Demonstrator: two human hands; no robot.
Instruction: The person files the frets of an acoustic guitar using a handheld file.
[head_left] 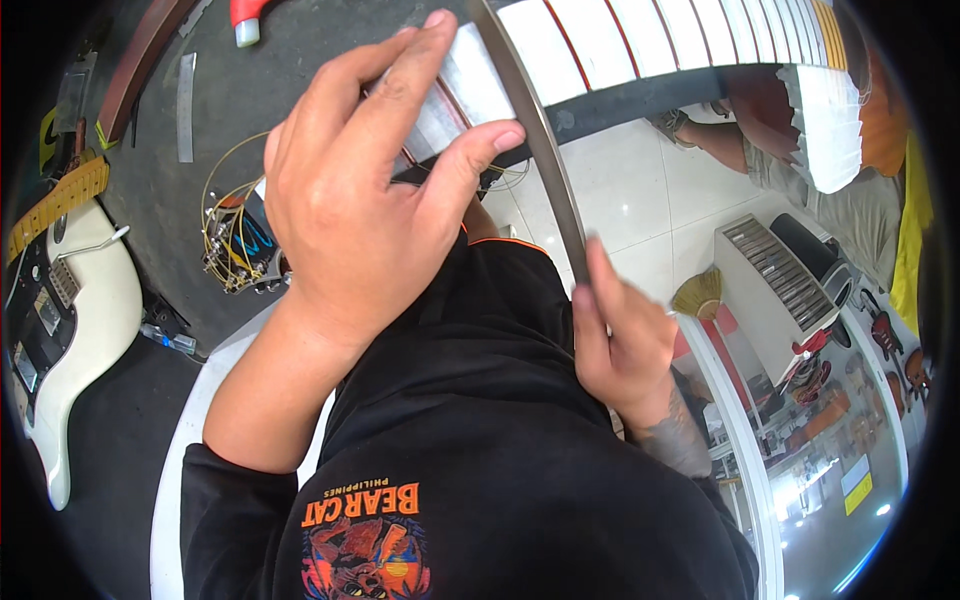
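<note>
Metal bar [545,150] is pinched by the right fingers [591,335], the left fingers [408,88] spread over the guitar neck [650,42].

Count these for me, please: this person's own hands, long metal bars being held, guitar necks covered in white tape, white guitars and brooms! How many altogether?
Hands, the left hand and the right hand: 2
Long metal bar: 1
Taped guitar neck: 1
White guitar: 1
Broom: 1
Total: 6

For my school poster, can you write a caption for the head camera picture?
Right hand grips a flat file across a tape-masked guitar neck; left hand spreads over the neck.
</note>
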